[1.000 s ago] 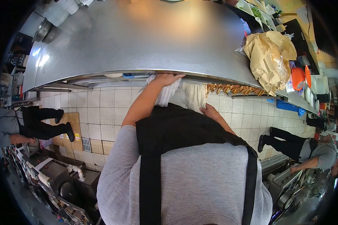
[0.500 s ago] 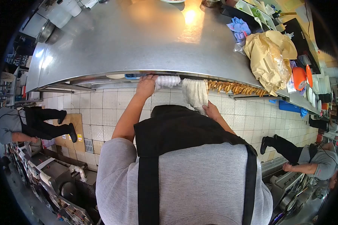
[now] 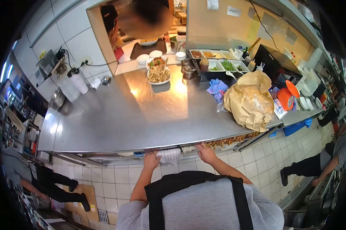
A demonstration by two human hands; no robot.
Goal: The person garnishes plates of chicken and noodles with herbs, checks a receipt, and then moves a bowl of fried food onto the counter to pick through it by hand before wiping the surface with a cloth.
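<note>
My left hand [image 3: 151, 160] is at the front edge of the steel counter [image 3: 115, 122], its fingers reaching the underside of the lip. Right beside it, a white striped towel [image 3: 170, 156] hangs down from the shelf below the counter. My right hand [image 3: 206, 153] rests with fingers stretched at the same edge, holding nothing. Between the hands, a greyish cloth [image 3: 188, 148] lies under the lip, mostly hidden by the counter. To the right of my right hand runs a row of wooden clothespins [image 3: 230, 142] along the shelf front.
A brown paper bag [image 3: 249, 101] and blue cloth [image 3: 217, 89] lie on the counter's right. Plated food [image 3: 159, 75] stands near the serving window, beside topping trays [image 3: 219, 66]. Co-workers stand left [image 3: 46, 180] and right [image 3: 311, 165]. A metal bowl [image 3: 56, 99] sits at left.
The view has tilted up, showing the serving window. My right hand has let go of the greyish cloth and moved up to the counter edge; the cloth no longer hangs down.
</note>
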